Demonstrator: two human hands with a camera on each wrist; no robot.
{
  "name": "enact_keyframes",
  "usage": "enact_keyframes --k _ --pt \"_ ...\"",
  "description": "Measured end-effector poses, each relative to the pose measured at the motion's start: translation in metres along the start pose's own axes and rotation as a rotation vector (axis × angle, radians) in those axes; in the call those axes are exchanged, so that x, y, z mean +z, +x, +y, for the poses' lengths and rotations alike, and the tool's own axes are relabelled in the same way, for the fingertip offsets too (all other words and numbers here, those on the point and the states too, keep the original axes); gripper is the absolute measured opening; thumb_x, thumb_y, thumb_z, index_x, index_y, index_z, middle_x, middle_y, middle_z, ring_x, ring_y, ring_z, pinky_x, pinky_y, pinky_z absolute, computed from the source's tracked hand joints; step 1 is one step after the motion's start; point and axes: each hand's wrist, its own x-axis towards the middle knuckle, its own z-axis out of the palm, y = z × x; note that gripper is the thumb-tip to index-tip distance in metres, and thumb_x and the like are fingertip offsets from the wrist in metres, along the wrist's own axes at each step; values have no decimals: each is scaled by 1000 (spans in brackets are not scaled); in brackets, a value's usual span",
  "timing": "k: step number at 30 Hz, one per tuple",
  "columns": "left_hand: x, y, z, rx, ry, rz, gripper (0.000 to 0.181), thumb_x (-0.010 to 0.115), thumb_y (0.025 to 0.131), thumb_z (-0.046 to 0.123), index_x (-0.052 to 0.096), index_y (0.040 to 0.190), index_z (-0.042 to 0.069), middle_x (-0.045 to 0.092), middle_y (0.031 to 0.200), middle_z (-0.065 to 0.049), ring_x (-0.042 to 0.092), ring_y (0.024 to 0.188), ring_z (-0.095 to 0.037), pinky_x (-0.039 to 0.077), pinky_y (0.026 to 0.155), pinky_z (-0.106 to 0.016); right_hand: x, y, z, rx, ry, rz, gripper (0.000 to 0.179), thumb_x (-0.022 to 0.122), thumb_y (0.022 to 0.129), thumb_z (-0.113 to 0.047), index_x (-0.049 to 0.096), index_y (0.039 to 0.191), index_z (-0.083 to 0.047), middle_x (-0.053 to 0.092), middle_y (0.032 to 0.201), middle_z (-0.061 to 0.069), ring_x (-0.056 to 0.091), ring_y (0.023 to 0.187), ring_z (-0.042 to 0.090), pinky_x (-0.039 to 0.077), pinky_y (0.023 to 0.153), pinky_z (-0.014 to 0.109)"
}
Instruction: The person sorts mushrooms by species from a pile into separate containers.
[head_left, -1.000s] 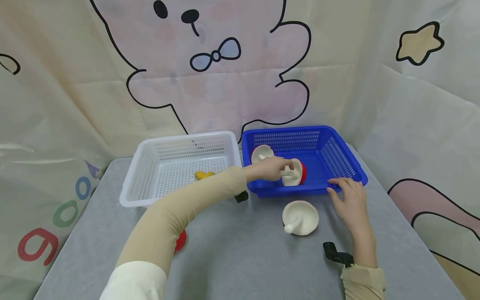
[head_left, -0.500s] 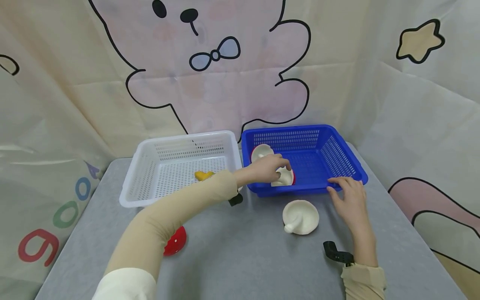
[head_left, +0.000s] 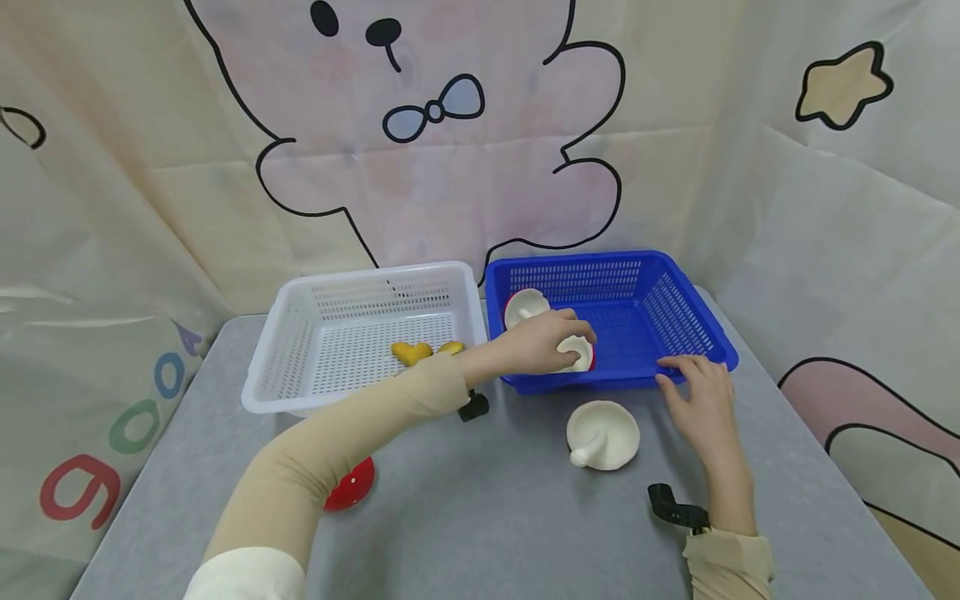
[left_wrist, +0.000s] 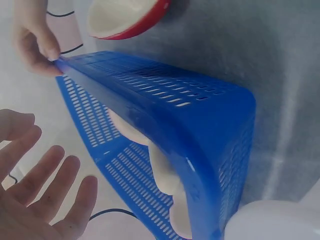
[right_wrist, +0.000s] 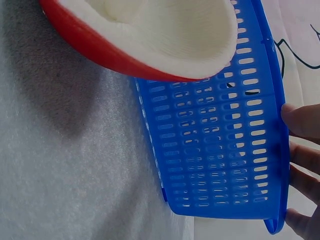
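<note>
My left hand (head_left: pixel 543 340) reaches over the blue basket (head_left: pixel 686 337). Its spread fingers hold nothing in the left wrist view. Just beneath it lies a toy mushroom (head_left: pixel 576 354), white underside up, partly hidden by the hand. Another toy mushroom (head_left: pixel 525 306) sits behind, at the basket's left end; pale mushroom parts (left_wrist: pixel 162 172) also show through the basket opening in the left wrist view. My right hand (head_left: pixel 705 404) holds the basket's front rim near the right corner, thumb and fingertips at the edge. A red-capped mushroom (right_wrist: pixel 150 35) lies upturned on the table before the basket.
Left of the blue basket stands a white basket (head_left: pixel 262 367) with yellow curved pieces (head_left: pixel 411 353) in it. A red white-dotted cap (head_left: pixel 351 487) lies on the grey table (head_left: pixel 465 517), partly behind my left sleeve. A printed curtain (head_left: pixel 450 192) hangs behind.
My left hand has drawn back left from the front mushroom and then shifted slightly right. That mushroom now lies further left in the basket. My right hand stays at the rim.
</note>
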Motion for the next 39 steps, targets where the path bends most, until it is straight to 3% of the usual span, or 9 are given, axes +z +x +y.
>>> enact_keyframes --k 14,24,29,39 --pt "-3 -14 10 -40 -119 32 32 58 95 20 59 127 18 61 124 -5 59 109 -15 51 86 -21 -2 0 -1 2 12 -11 19 63 90 -4 65 108 1 58 114 27 43 115 48 8 113 69" --pt "12 -22 20 -32 -214 31 32 58 95 18 58 127 18 64 117 -3 64 98 -10 50 78 -12 0 0 1 9 -2 -7 19 63 89 -4 65 107 1 58 113 26 44 115 48 9 113 68" --pt "21 -24 29 -71 -262 21 33 60 95 19 58 128 17 65 115 -3 63 89 -9 50 71 -12 0 0 1 4 -2 1 19 63 89 -3 65 107 2 58 112 27 44 114 48 10 112 70" --pt "42 -25 35 -105 -273 -52 33 62 93 18 61 125 17 70 106 -1 62 87 -6 48 71 -11 0 1 1 -8 6 2 19 64 88 -3 65 106 1 59 111 27 44 114 48 10 111 71"
